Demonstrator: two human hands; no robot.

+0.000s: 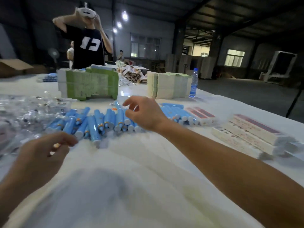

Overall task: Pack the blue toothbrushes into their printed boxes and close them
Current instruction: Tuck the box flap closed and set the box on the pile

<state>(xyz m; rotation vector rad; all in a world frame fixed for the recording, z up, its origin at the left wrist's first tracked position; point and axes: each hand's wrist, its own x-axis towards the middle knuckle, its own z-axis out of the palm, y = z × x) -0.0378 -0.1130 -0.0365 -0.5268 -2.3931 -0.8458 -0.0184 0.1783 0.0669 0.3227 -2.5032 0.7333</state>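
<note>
White table (148, 162); glossy cylindrical blue toothbrushes (93, 127); right hand (144, 116) above.

One head-worn, wide-angle view faces forward and down across the surface (148, 170), close behind the fingers (130, 102), the hall far beyond them.

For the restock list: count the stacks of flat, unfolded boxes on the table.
2. One green-edged stack stands at the far centre, behind the blue toothbrushes. A paler stack stands to its right, beside the water bottle. More may be hidden behind them.
</note>
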